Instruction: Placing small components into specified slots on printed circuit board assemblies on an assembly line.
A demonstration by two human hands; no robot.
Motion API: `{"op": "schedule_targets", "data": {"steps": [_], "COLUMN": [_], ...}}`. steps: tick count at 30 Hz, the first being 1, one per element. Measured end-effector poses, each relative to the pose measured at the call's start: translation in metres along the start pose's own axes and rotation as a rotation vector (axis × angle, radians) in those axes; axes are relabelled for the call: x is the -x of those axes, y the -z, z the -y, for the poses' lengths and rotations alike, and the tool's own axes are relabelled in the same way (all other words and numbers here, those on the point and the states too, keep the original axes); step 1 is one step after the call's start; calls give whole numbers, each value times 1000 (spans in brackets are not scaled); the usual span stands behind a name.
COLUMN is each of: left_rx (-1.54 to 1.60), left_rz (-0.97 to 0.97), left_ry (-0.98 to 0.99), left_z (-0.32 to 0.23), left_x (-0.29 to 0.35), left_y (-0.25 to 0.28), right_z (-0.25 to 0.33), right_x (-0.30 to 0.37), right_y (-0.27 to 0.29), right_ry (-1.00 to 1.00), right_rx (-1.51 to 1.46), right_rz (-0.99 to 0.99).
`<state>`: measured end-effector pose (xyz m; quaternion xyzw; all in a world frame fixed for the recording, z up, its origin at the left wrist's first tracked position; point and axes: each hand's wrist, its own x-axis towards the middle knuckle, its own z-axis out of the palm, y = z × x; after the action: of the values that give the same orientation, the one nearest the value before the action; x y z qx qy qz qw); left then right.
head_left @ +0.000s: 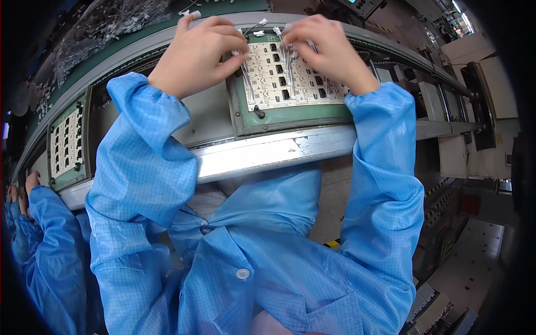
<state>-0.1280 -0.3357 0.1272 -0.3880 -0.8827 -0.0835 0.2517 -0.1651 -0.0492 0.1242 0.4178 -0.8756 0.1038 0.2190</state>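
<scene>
Both my hands work over a panel of white circuit boards with black components, set in a green carrier frame. At the panel's far left corner, my left hand is closed, its fingertips pinching a wire lead with a white plug. Another white plug shows by its raised index finger. My right hand is curled over the far middle of the panel, slightly blurred, with its fingertips closed at white wire leads. More white plugs lie along the panel's far edge.
The carrier sits on a conveyor with a metal front rail. Farther left on it is a second green carrier of boards. Loose leads in clear plastic lie at the far left. A co-worker's blue sleeve is at the left.
</scene>
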Motion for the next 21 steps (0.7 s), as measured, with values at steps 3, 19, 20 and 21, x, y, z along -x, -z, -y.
{"op": "schedule_targets", "data": {"steps": [3,19,20,21], "left_rx": [41,38,34,4], "left_rz": [139,35,35,56], "left_ry": [49,103,101,234], "left_z": [-2,4,1,-7], "left_x": [2,-32,-43,-56], "left_y": [-2,4,5,7], "right_z": [13,18,10,4], "right_x": [3,53,57,59], "right_y": [2,58,60,58], "right_ry": [-28,-119,-109,-99], "right_rx": [42,-213,-191,-170], "right_rz": [49,-113,-25,62]}}
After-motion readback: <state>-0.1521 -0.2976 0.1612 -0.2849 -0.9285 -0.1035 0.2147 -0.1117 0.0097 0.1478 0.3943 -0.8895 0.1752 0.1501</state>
